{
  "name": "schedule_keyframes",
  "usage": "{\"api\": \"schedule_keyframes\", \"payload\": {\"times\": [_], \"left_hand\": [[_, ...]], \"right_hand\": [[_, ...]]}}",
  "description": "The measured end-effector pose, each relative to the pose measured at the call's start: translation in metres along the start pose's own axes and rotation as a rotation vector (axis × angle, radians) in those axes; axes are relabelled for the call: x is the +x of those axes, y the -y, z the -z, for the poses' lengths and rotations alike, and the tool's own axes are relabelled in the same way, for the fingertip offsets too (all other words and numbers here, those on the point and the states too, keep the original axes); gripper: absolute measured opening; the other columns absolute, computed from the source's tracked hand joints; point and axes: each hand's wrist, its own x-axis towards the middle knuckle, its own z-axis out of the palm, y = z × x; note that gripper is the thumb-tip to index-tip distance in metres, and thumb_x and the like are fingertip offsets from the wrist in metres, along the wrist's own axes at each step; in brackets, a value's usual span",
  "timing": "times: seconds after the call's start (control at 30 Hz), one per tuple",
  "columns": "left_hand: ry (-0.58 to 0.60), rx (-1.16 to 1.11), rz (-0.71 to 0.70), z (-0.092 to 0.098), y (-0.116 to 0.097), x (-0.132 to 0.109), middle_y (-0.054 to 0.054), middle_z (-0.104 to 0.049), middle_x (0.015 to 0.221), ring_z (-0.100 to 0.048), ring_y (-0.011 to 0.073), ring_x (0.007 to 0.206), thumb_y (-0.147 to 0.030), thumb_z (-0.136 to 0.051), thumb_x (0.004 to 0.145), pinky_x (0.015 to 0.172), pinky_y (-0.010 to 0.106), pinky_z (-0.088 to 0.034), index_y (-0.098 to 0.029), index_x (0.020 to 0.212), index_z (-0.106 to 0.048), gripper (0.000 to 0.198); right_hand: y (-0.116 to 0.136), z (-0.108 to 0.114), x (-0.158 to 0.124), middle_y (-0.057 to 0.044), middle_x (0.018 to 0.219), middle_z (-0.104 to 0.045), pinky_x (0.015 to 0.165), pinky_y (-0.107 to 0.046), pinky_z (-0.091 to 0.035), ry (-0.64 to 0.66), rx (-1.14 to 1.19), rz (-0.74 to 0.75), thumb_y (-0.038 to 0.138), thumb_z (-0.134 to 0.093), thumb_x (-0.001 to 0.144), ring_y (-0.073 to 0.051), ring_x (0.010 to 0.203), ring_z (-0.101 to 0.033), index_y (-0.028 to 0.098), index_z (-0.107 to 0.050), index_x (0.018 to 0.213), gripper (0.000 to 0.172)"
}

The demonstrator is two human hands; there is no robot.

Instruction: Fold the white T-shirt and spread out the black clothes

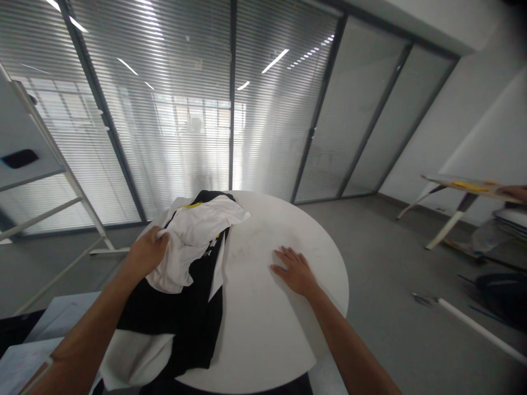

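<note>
A pile of clothes lies on the left half of a round white table. On top is a crumpled white garment; under it a black garment spreads toward the near edge. My left hand is closed on the left edge of the white garment. My right hand lies flat on the bare tabletop to the right of the pile, fingers stretched out, holding nothing.
Glass walls with blinds stand behind the table. A white metal frame leans at the left. At the far right another person's hand rests on a second table. A white rod lies on the grey floor.
</note>
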Motion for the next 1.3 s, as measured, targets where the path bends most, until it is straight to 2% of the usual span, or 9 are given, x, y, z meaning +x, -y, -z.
{"api": "schedule_keyframes", "payload": {"times": [0.2, 0.47, 0.6, 0.7, 0.83, 0.97, 1.1, 1.2, 1.3], "left_hand": [[-0.153, -0.465, -0.201, -0.004, -0.076, -0.028, 0.003, -0.067, 0.086, -0.062, 0.0188, 0.077, -0.042, -0.04, 0.091, 0.076, 0.031, -0.049, -0.017, 0.115, -0.059, 0.04], [0.017, -0.656, -0.601, -0.053, -0.192, -0.047, 0.01, -0.066, 0.111, -0.059, 0.0194, 0.106, -0.019, -0.04, 0.092, 0.099, 0.033, -0.044, -0.015, 0.125, -0.06, 0.04], [0.228, -0.577, -0.688, -0.077, -0.235, -0.061, 0.008, -0.064, 0.104, -0.061, 0.0188, 0.097, -0.023, -0.036, 0.095, 0.092, 0.033, -0.048, -0.024, 0.142, -0.048, 0.048], [0.332, -0.548, -0.754, -0.095, -0.249, -0.073, 0.01, -0.064, 0.11, -0.059, 0.0212, 0.105, -0.026, -0.034, 0.097, 0.095, 0.037, -0.046, -0.023, 0.143, -0.047, 0.049], [0.491, -0.607, -0.887, -0.107, -0.242, -0.08, 0.013, -0.065, 0.118, -0.058, 0.0229, 0.111, -0.027, -0.036, 0.096, 0.098, 0.04, -0.043, -0.02, 0.143, -0.046, 0.049], [0.531, -0.641, -0.866, -0.088, -0.209, -0.081, 0.011, -0.06, 0.13, -0.055, 0.0224, 0.117, -0.027, -0.044, 0.092, 0.101, 0.039, -0.042, -0.022, 0.147, -0.037, 0.056], [0.39, -0.25, -0.778, -0.057, -0.141, -0.075, 0.012, -0.058, 0.126, -0.05, 0.0283, 0.119, -0.033, -0.057, 0.082, 0.105, 0.046, -0.036, -0.021, 0.133, -0.052, 0.053], [0.376, 0.107, -0.598, -0.043, -0.079, -0.066, 0.016, -0.058, 0.118, -0.051, 0.0346, 0.114, -0.044, -0.063, 0.076, 0.098, 0.051, -0.038, -0.019, 0.122, -0.061, 0.052], [0.418, 0.168, -0.508, -0.04, -0.037, -0.059, 0.013, -0.06, 0.115, -0.053, 0.032, 0.111, -0.052, -0.051, 0.085, 0.095, 0.047, -0.04, -0.023, 0.119, -0.064, 0.047]], "right_hand": [[-0.003, -0.002, 0.0, -0.009, 0.146, -0.048, 0.112, -0.055, -0.026, -0.082, 0.086, 0.009, 0.049, -0.045, 0.094, -0.03, 0.137, -0.039, 0.027, -0.056, 0.133, 0.047], [0.006, 0.009, 0.003, -0.007, 0.096, -0.071, 0.086, -0.039, -0.048, -0.285, 0.83, -0.031, 0.043, -0.051, 0.091, -0.022, 0.091, -0.066, 0.022, -0.062, 0.113, 0.032], [0.017, 0.013, 0.001, -0.003, 0.083, -0.069, 0.062, -0.031, -0.048, -0.149, 1.36, -0.131, 0.051, -0.051, 0.089, -0.018, 0.066, -0.062, 0.024, -0.056, 0.115, 0.038], [0.019, 0.017, -0.001, -0.006, 0.084, -0.069, 0.059, -0.032, -0.048, -0.064, 1.522, -0.211, 0.061, -0.045, 0.086, -0.021, 0.07, -0.064, 0.022, -0.06, 0.104, 0.045], [0.02, 0.027, -0.005, -0.01, 0.1, -0.069, 0.069, -0.034, -0.051, -0.035, 1.398, -0.234, 0.064, -0.038, 0.084, -0.025, 0.088, -0.066, 0.02, -0.062, 0.112, 0.057], [0.024, 0.033, -0.01, -0.008, 0.106, -0.067, 0.064, -0.029, -0.05, 0.025, 1.289, -0.209, 0.057, -0.049, 0.081, -0.023, 0.086, -0.064, 0.022, -0.055, 0.128, 0.059], [0.024, 0.029, -0.007, 0.0, 0.077, -0.063, 0.049, -0.024, -0.039, 0.009, 1.301, -0.288, 0.044, -0.062, 0.072, -0.014, 0.058, -0.053, 0.023, -0.063, 0.114, 0.047], [0.018, 0.029, -0.003, 0.0, 0.072, -0.057, 0.046, -0.023, -0.036, -0.169, 1.313, -0.401, 0.044, -0.058, 0.072, -0.013, 0.054, -0.048, 0.021, -0.063, 0.095, 0.033], [0.01, 0.032, 0.0, -0.003, 0.078, -0.057, 0.045, -0.024, -0.036, -0.353, 1.275, -0.469, 0.044, -0.051, 0.072, -0.016, 0.059, -0.05, 0.021, -0.056, 0.09, 0.029]]}}
